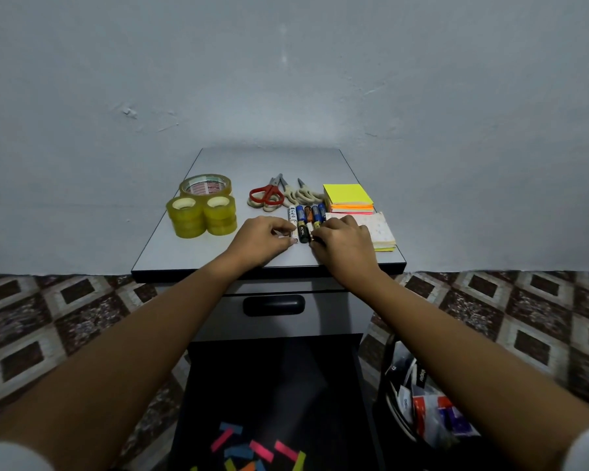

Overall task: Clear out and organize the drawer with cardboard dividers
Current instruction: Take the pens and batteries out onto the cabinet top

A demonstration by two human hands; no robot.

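Pinching the near ends of the batteries (306,215) on the grey cabinet top (191,253): left hand (262,241) from the left, right hand (342,246) from the right, both curled. Left of the batteries, stacked yellow tape rolls (201,212). Behind, scissors (279,197). Right, sticky-note pads (347,198). Nearer than the batteries, open drawer (272,385) with coloured paper strips (261,450).

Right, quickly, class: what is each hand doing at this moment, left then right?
Left hand: pinches a white battery on the cabinet top.
Right hand: fingers curled round a gold-tipped battery, mostly hidden.
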